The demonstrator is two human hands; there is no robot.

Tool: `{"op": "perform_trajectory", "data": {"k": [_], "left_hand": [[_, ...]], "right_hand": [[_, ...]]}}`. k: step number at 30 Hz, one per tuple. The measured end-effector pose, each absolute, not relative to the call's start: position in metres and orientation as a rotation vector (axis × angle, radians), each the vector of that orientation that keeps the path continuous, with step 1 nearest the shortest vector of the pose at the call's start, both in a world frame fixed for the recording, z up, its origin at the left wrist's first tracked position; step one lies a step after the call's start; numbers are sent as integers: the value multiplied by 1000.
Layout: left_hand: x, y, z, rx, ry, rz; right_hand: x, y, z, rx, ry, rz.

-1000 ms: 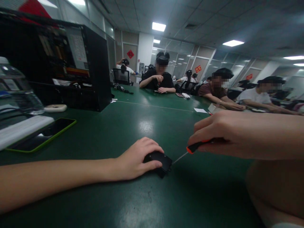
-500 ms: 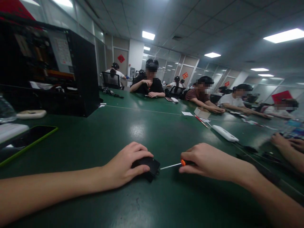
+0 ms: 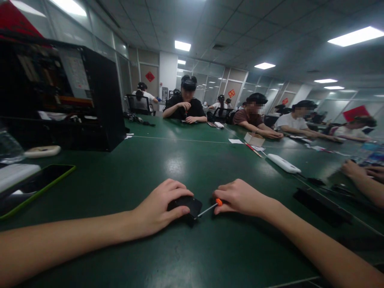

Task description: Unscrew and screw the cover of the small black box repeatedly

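My left hand is closed around a small black box-like part on the green table, thumb on its near side and fingers over the top. My right hand grips a screwdriver by its orange-collared handle, most of which is hidden in the fingers. The thin metal shaft slants down to the left, and its tip meets the near right corner of the black part. Whether the tip sits in a screw is too small to make out.
An open computer case stands at the left, beyond a phone with a green edge. To the right lie a white power strip, a long black piece and a small box. A co-worker's hands rest at the right edge.
My right hand has moved left with the screwdriver, bringing its tip from just off the black part to its corner. The shaft now slopes more steeply. My left hand stays on the part.
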State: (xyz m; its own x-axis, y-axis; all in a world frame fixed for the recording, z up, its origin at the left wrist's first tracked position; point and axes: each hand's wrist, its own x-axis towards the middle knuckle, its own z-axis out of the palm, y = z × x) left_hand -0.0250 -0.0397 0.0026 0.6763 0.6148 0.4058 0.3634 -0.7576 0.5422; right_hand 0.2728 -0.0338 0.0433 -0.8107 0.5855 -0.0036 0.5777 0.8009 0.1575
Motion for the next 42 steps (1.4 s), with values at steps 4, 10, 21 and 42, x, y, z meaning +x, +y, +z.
{"op": "perform_trajectory", "data": {"k": [4,10,21,42], "left_hand": [[-25,-42,3,2479,785,804],[-24,-45,7,2453,843,802],[-23,-46,9,2450,842,819],[-21,-52,15,2313,1009,912]], "right_hand": [[270,-39,44,991,2860,389],[266,-41,42,984,2851,398],[267,-48,50,973,2862,502],[273,-72,70,593,3143,1028]]}}
